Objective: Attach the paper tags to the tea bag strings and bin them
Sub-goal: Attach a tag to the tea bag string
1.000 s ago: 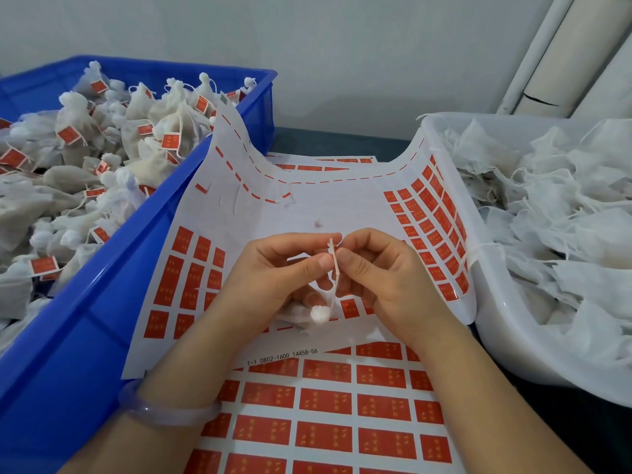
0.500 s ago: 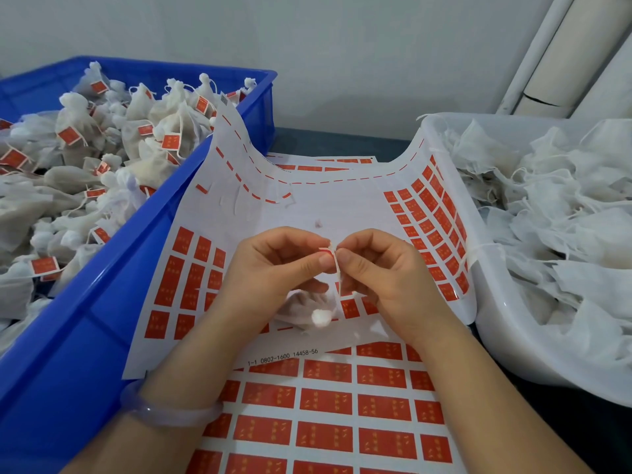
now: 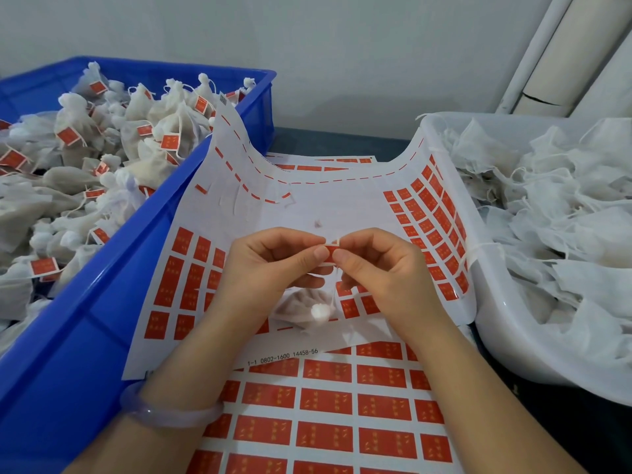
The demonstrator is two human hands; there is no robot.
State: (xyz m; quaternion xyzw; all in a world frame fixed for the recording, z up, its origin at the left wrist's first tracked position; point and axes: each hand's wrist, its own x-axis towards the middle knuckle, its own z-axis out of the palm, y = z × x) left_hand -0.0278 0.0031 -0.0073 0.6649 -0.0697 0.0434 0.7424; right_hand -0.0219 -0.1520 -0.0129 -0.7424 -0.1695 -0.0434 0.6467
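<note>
A red paper tag (image 3: 331, 249) is being pinched at its two ends, the thumb and forefinger of the left hand (image 3: 273, 265) gripping it from nine o'clock and those of the right hand (image 3: 386, 271) from three o'clock. It is being held above the bare middle of the curled sticker sheet (image 3: 325, 206). The string (image 3: 337, 282) is hanging from the tag toward six o'clock, down to the tea bag (image 3: 304, 307), which is lying on the sheet beneath the hands. Tagged bags are being gathered in the blue bin (image 3: 102, 302) at nine to ten o'clock. Untagged bags are lying heaped in the white tub (image 3: 496, 319) at three o'clock.

The tag is probably being folded shut round the string; whether the string is lying inside the fold cannot be told. If the string is being allowed to slide sideways as the halves are being pressed, the tag may be sealed on nothing. If the halves are being closed askew, a sticky edge may be left exposed, catching on fingertips or on the sheet. A tug while the bag is being lifted toward the bin could pull a weakly pressed tag off.
</note>
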